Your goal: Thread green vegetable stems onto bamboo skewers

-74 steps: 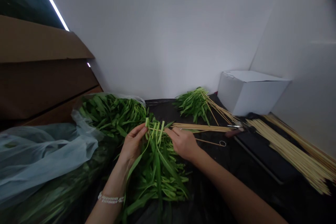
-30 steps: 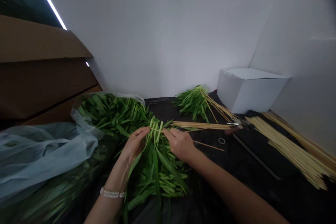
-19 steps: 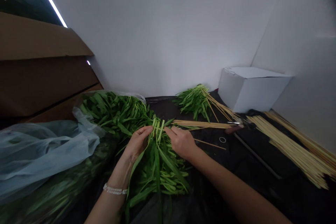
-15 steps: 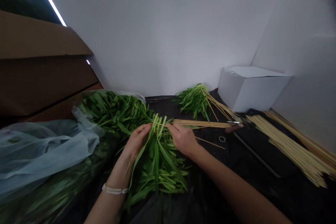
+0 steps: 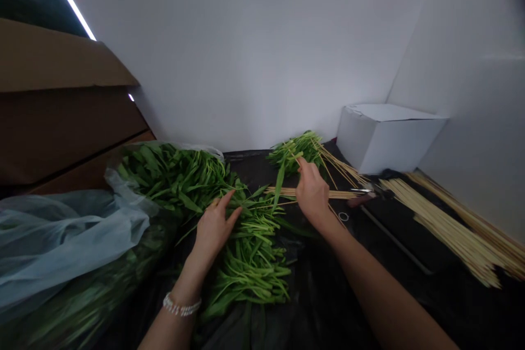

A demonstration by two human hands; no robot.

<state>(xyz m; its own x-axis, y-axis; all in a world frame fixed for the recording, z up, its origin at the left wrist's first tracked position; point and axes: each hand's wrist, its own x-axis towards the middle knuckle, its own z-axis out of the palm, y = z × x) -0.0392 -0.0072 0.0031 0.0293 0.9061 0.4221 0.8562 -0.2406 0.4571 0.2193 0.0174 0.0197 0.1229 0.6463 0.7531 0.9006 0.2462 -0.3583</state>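
Note:
My left hand (image 5: 214, 225) hovers over, or rests on, the left edge of a pile of leafy green stems (image 5: 258, 276), thumb and fingers apart, with nothing in it. In my right hand (image 5: 313, 190) a thin bamboo skewer is pinched, its rear end (image 5: 337, 215) showing below the wrist side. Green stems and a long hanging leaf (image 5: 279, 181) are on that skewer by my fingertips. Just behind lies a heap of skewered greens (image 5: 287, 154), their bare sticks (image 5: 342, 167) pointing right. More loose skewers (image 5: 342, 194) lie flat beyond my right hand.
On the left, a clear plastic bag (image 5: 74, 235) holds more greens (image 5: 174, 172). A cardboard box (image 5: 61, 60) stands behind it. To the right are pliers-like cutters (image 5: 365, 197), a ring (image 5: 343, 217), bundled sticks (image 5: 447, 229) and a white box (image 5: 389, 136), on black sheeting (image 5: 328, 306).
My right hand has moved away and to the right with the skewered stems, towards the back heap. My left hand has let go of the stems and opened.

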